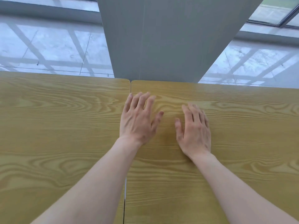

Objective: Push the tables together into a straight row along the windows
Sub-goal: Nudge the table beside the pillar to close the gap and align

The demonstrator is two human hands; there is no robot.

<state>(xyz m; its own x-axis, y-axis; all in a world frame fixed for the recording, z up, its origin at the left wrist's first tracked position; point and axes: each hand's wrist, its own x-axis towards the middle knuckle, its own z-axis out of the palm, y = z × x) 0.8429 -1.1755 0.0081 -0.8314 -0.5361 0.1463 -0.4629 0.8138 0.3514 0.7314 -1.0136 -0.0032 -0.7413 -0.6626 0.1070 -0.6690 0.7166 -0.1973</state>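
Note:
Two tables with light wood-grain tops fill the lower part of the head view. The left table (56,126) and the right table (242,135) stand side by side, with only a thin seam between them running from the far edge down to the bottom of the frame. Their far edges are nearly level; the right one sits slightly nearer to me. My left hand (139,118) lies flat, fingers apart, on the right table just beside the seam. My right hand (194,130) lies flat on the same table a little further right. Neither hand holds anything.
A wide grey pillar (161,38) rises straight behind the seam, close to the far edges of the tables. Pale marble floor (48,46) shows on both sides of it. Window frames (275,13) run along the top right.

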